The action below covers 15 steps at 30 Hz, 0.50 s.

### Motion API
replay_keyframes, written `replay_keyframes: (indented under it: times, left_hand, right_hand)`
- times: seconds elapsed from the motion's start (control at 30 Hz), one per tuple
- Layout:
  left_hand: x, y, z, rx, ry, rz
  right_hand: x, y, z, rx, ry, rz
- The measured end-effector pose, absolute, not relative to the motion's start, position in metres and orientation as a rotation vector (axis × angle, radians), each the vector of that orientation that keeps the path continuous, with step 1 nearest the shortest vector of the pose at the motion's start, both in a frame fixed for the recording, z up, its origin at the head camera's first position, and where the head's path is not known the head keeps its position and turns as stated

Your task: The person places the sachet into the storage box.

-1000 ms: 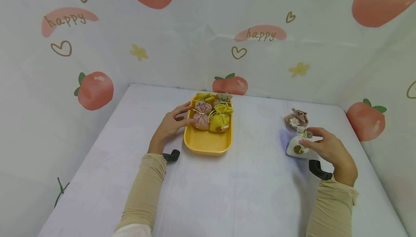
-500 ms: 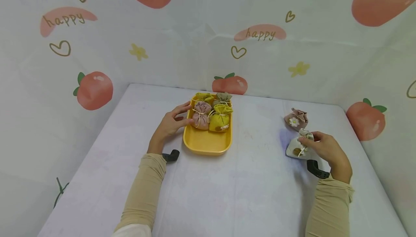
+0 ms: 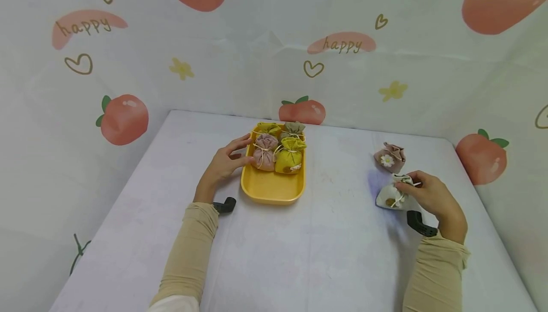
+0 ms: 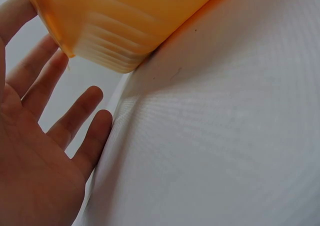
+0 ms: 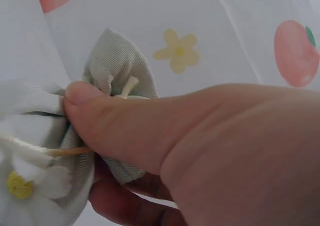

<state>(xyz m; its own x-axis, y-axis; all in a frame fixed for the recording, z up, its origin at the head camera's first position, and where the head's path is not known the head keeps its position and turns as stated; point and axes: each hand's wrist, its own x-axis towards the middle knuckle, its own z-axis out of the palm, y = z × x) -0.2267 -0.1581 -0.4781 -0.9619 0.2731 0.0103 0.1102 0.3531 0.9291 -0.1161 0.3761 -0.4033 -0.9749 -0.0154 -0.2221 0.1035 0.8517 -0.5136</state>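
Note:
My right hand (image 3: 417,188) pinches the gathered neck of a white drawstring pouch (image 3: 390,195) with a flower on it, at the table's right side; in the right wrist view the thumb (image 5: 125,118) presses the pale fabric of the pouch (image 5: 45,151). Just behind it lies a mauve pouch (image 3: 388,156) with a daisy. My left hand (image 3: 227,160) rests with straight fingers against the left rim of a yellow tray (image 3: 271,188), whose corner shows in the left wrist view as the tray (image 4: 125,21). The tray's far half holds several small pouches (image 3: 278,148).
A white cloth covers the table (image 3: 274,255). Printed sheets with peaches and the word happy wall in the back and both sides. The tray's near half holds nothing. A black strap end sticks out at each wrist (image 3: 225,204).
My right hand has closed its thumb and fingers on the white pouch's neck and drawn slightly nearer. The left hand and the tray have not moved.

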Motion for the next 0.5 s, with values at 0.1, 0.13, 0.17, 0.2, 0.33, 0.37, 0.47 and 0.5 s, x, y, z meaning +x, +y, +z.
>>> replay_keyframes:
  times: [0.1, 0.13, 0.17, 0.2, 0.33, 0.37, 0.47, 0.5]
  left_hand:
    - [-0.227, -0.159, -0.479, 0.354, 2.462, 1.673]
    - [-0.227, -0.159, -0.479, 0.356, 2.46, 1.679]
    - [-0.227, -0.159, -0.48, 0.358, 2.456, 1.684]
    - [-0.227, -0.159, -0.48, 0.36, 2.455, 1.686]
    - [-0.227, -0.159, -0.481, 0.356, 2.447, 1.692]
    - [-0.227, -0.159, -0.481, 0.353, 2.447, 1.692]
    - [-0.228, -0.159, -0.481, 0.352, 2.449, 1.693]
    - [-0.228, -0.159, -0.48, 0.355, 2.45, 1.692]
  right_hand:
    - [-0.115, 0.373, -0.401, 0.012, 2.841, -0.791]
    - [-0.114, 0.372, -0.4, -0.006, 2.85, -0.793]
    - [-0.114, 0.371, -0.399, -0.018, 2.861, -0.794]
    - [-0.114, 0.37, -0.398, -0.038, 2.871, -0.8]
    - [-0.114, 0.362, -0.395, -0.123, 2.936, -0.834]
    - [-0.114, 0.36, -0.394, -0.142, 2.953, -0.852]
    - [-0.117, 0.35, -0.39, -0.178, 3.015, -0.909]
    - [-0.118, 0.346, -0.389, -0.185, 3.026, -0.948]
